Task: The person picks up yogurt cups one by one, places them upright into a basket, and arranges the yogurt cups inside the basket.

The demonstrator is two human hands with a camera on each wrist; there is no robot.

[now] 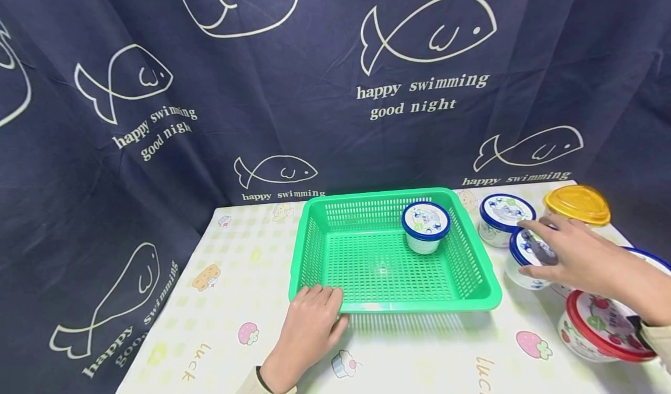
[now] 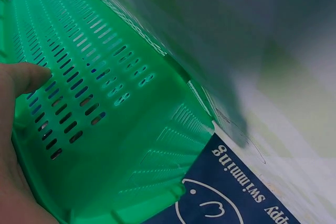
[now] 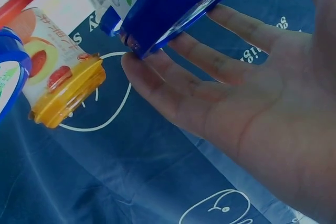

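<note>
My left hand (image 1: pixel 309 330) grips the near-left rim of a green plastic basket (image 1: pixel 419 308). Its fingers curl over the rim, and the left wrist view shows the thumb (image 2: pixel 32 77) against the slotted outer wall. At the right, my right hand (image 1: pixel 589 260) reaches over a blue-lidded tub (image 1: pixel 524 274), fingers spread around the lid. The right wrist view has those fingers fairly straight at the lid's edge (image 3: pixel 178 19); whether they touch is hard to tell. Inside the basket, at the back right, another blue-lidded tub (image 1: pixel 426 228) stands upright.
Right of the basket stand another blue-lidded tub (image 1: pixel 505 216), a yellow-lidded tub (image 1: pixel 576 204), and a red-lidded tub (image 1: pixel 603 327). One more blue-rimmed lid (image 1: pixel 650 259) is partly behind my right forearm. A dark blue curtain (image 1: pixel 335 120) hangs behind the patterned tablecloth (image 1: pixel 209 324).
</note>
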